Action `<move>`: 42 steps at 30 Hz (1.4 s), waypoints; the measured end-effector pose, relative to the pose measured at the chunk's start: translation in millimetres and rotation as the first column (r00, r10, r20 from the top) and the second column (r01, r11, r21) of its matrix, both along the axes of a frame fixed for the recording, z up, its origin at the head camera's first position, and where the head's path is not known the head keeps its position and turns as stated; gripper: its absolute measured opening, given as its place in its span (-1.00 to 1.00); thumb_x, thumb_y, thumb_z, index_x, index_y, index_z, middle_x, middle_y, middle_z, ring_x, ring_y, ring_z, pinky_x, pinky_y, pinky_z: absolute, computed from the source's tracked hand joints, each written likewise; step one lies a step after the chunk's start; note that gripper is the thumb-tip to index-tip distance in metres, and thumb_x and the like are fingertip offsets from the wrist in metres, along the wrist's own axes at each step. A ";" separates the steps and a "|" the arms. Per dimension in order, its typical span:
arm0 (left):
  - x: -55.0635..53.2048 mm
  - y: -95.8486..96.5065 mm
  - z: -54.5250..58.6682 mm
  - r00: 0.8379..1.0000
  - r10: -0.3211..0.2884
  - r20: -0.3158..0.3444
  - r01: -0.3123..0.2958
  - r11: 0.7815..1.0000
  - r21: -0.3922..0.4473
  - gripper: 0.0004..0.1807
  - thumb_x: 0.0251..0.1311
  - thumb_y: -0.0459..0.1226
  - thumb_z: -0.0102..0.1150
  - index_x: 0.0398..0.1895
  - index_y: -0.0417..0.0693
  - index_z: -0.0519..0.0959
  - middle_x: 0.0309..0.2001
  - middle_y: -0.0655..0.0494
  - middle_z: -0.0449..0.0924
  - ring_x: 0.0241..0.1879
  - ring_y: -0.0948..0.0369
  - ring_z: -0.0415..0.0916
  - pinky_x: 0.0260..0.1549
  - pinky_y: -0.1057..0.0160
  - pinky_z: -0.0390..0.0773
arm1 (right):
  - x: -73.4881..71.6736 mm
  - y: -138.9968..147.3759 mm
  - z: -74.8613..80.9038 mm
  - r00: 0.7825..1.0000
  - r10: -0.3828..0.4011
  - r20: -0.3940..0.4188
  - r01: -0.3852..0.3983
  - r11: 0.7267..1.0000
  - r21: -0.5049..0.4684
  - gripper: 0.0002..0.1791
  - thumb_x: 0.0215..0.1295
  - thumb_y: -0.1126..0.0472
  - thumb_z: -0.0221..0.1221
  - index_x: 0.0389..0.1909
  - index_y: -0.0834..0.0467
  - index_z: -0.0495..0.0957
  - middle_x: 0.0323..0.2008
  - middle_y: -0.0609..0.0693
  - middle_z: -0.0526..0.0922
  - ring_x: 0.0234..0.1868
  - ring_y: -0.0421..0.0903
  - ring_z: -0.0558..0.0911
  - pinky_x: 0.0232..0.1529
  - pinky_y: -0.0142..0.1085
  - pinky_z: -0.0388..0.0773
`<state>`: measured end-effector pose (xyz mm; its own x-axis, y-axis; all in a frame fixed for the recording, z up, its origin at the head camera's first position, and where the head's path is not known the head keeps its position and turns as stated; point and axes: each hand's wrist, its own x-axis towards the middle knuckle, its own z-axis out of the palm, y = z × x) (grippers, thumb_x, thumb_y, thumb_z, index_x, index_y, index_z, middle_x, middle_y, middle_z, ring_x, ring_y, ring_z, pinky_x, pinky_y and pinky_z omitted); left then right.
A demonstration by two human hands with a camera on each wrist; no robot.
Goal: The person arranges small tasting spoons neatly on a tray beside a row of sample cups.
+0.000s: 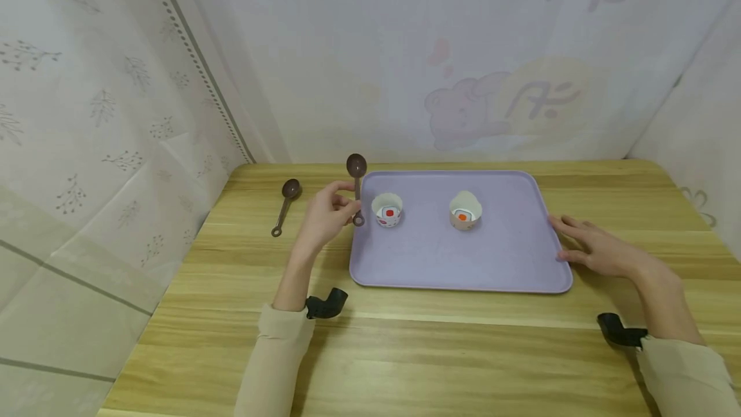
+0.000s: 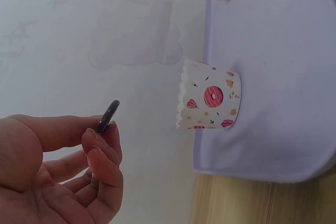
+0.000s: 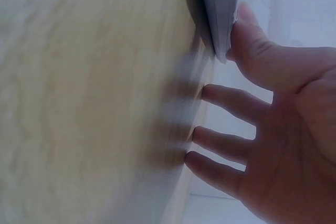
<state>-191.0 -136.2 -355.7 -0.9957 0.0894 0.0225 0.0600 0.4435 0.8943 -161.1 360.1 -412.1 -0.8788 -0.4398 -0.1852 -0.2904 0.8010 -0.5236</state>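
My left hand (image 1: 330, 214) pinches a dark brown measuring spoon (image 1: 357, 186) by its handle between thumb and fingers. The spoon stands bowl-up over the left edge of a lilac tray (image 1: 503, 262). Beside it on the tray is a white paper baking cup (image 1: 389, 217) with a donut print (image 2: 212, 98) and something red and white at its bottom. Further right sits a beige paper baking cup (image 1: 465, 221) with something orange and white inside. At the tray's right edge, my right hand (image 1: 602, 250) has its thumb (image 3: 252, 40) against the rim, the other fingers extended with tips at the wooden table.
A second brown measuring spoon (image 1: 286, 204) lies on the wooden table (image 1: 405, 359), left of my left hand. Pale patterned curtains (image 1: 324, 69) hang behind the table and along its sides. A black camera mount (image 1: 327, 304) is on my left wrist, and another (image 1: 619, 332) on my right.
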 end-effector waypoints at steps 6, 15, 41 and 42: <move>-0.9 6.3 -0.4 1.000 -0.018 0.003 0.018 1.000 0.022 -0.60 0.34 -0.38 0.23 0.22 -0.27 0.50 -0.31 -0.11 0.65 -0.29 -0.19 0.60 -0.25 0.05 0.65 | -1.0 1.2 -0.5 1.000 0.000 -0.011 0.000 1.000 0.001 -0.12 0.38 0.10 0.27 0.52 0.37 0.05 0.38 0.69 -0.03 0.32 0.75 -0.06 0.21 0.54 -0.04; -2.8 15.3 -2.4 0.999 -0.039 0.000 0.039 0.999 0.033 -0.61 0.34 -0.39 0.24 0.21 -0.23 0.51 -0.35 -0.08 0.62 -0.39 -0.04 0.59 -0.26 0.00 0.64 | -1.0 0.6 -2.0 1.000 -0.010 0.001 0.010 1.000 0.015 -0.10 0.37 0.08 0.27 0.53 0.35 0.03 0.39 0.68 -0.05 0.35 0.71 -0.07 0.21 0.54 -0.04; -5.0 39.2 -4.0 0.995 -0.098 0.000 0.098 0.995 0.034 -0.62 0.32 -0.38 0.27 0.18 -0.23 0.52 -0.29 -0.10 0.67 -0.40 0.10 0.58 -0.38 0.29 0.58 | -0.8 0.0 -1.8 1.000 -0.028 0.004 0.028 0.999 0.031 -0.07 0.35 0.04 0.28 0.55 0.31 0.01 0.41 0.65 -0.04 0.36 0.69 -0.07 0.21 0.53 -0.03; -5.1 39.8 -4.2 0.995 -0.101 -0.001 0.101 0.994 0.037 -0.62 0.32 -0.38 0.27 0.18 -0.23 0.52 -0.29 -0.10 0.67 -0.39 0.08 0.59 -0.38 0.28 0.59 | -0.7 -0.3 -1.6 1.000 -0.028 0.003 0.028 0.999 0.031 -0.07 0.35 0.04 0.28 0.55 0.32 0.02 0.40 0.65 -0.04 0.36 0.69 -0.07 0.21 0.53 -0.02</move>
<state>-196.2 -96.4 -359.9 -0.9818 0.1883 0.0265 0.1017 0.4019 0.9100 -161.8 359.8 -413.7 -0.8898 -0.4093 -0.2017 -0.2660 0.8245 -0.4994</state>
